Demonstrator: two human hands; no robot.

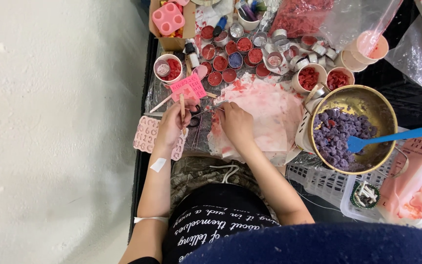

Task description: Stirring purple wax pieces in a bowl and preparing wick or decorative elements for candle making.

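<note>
So my left hand (173, 122) had its grip closed around a thin wooden stick (182, 106), held upright-ish. My right hand (236, 122) was pinched shut on a small metal tool (210, 108), looked like tweezers, but honestly too small to be sure. Its tip pointed toward 9 o'clock, right at the left hand, so the two nearly met over the stained paper (269, 115) spread on the tabletop.

At 7 o'clock from my left hand sat a pink mold tray (145, 134), partly under my wrist. Just past the stick at 12 o'clock lay a pink card (189, 85), and beyond that a bunch of little tins of red wax (221, 62). A white cup of red bits (168, 68) stood at 11 o'clock.

Off at 3 o'clock from my right hand was a big metal bowl (367, 100) holding purple chunks (340, 137), with a blue spatula (396, 135) resting in it, handle sticking out to the right. A small tin of wicks (366, 194) sat below the bowl at 6 o'clock.
</note>
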